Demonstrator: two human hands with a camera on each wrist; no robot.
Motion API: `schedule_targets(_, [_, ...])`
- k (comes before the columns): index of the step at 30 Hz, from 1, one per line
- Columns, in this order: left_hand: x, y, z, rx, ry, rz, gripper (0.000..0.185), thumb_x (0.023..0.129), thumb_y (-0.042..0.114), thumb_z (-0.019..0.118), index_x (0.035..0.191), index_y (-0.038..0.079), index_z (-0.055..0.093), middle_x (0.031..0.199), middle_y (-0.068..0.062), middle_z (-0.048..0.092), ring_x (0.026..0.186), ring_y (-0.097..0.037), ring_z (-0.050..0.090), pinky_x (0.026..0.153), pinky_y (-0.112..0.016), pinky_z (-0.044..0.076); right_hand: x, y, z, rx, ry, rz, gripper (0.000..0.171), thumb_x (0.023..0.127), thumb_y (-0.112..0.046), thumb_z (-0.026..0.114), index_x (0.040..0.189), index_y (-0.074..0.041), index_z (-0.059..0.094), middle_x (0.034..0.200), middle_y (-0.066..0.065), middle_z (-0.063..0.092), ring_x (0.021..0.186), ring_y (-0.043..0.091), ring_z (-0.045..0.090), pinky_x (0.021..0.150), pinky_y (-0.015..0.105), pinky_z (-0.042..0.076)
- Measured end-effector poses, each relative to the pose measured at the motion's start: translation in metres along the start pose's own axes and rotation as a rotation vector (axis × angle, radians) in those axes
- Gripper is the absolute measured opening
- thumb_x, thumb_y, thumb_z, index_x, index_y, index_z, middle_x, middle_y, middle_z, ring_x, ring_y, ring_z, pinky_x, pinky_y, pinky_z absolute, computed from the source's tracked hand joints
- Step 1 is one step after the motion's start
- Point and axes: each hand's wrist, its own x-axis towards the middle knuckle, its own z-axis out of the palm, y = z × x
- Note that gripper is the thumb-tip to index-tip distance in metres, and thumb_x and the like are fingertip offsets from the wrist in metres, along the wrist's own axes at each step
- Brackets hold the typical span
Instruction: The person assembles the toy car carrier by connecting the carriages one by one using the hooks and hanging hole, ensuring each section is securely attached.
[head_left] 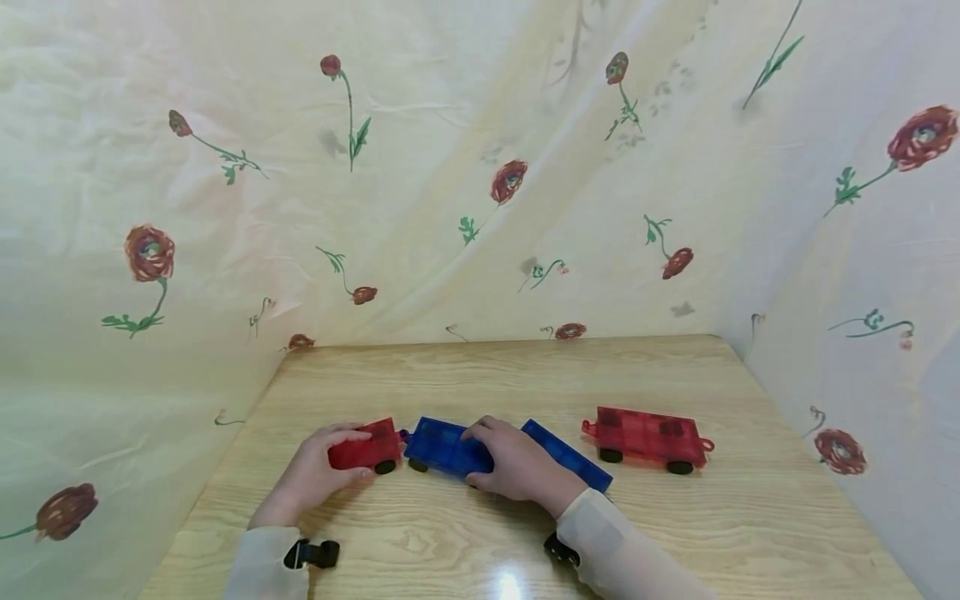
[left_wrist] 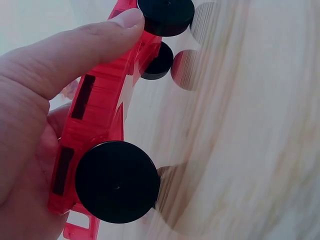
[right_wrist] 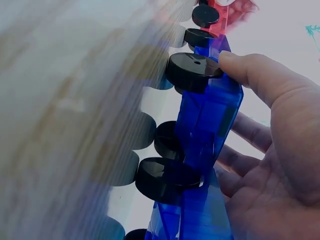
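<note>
- I see the left hand [head_left: 318, 475] gripping the small red car [head_left: 366, 450] on the wooden surface [head_left: 487, 375]; its thumb runs along the near side and its fingers [head_left: 347, 432] curl over the far edge.
- From the left wrist view, the thumb [left_wrist: 85, 45] presses the red car's [left_wrist: 95, 125] side rail, with a black wheel [left_wrist: 117, 181] just beside the palm.
- I see the right hand [head_left: 513, 462] closed over the blue car [head_left: 444, 447], fingers draped across its top and thumb on the near side.
- From the right wrist view, the thumb [right_wrist: 255, 75] touches the blue car's [right_wrist: 207, 130] edge beside a wheel [right_wrist: 192, 71]; the fingers [right_wrist: 250, 132] wrap behind the body.
- The red and blue cars sit end to end, touching at their couplers.
- A second blue car [head_left: 573, 457] runs under the right wrist.
- A long red car [head_left: 648, 437] stands apart to the right, untouched.
</note>
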Motion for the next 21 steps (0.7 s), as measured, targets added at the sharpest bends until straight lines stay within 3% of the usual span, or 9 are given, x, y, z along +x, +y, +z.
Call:
schedule_targets(13, [-0.003, 0.003, -0.006, 0.012, -0.02, -0.035, 0.055, 0.07, 0.034, 0.087, 0.121, 0.031, 0.066, 0.14, 0.004, 0.049, 0.125, -0.027, 0.046, 0.091, -0.048, 0.049, -0.003, 0.0, -0.005, 0.005, -0.01, 0.002, 0.058, 0.082, -0.052, 0.072, 0.132, -0.026, 0.057, 0.131, -0.003, 0.049, 0.118, 0.019, 0.05, 0.094, 0.041, 0.047])
schedule_targets(21, [-0.006, -0.003, -0.01, 0.003, -0.031, -0.072, 0.055, 0.069, 0.035, 0.087, 0.12, 0.032, 0.065, 0.139, 0.007, 0.049, 0.124, -0.027, 0.046, 0.091, -0.047, 0.049, -0.011, 0.003, -0.017, 0.032, 0.081, -0.032, 0.052, 0.085, -0.047, 0.072, 0.129, -0.022, 0.06, 0.128, -0.007, 0.05, 0.111, 0.016, 0.052, 0.089, 0.038, 0.049])
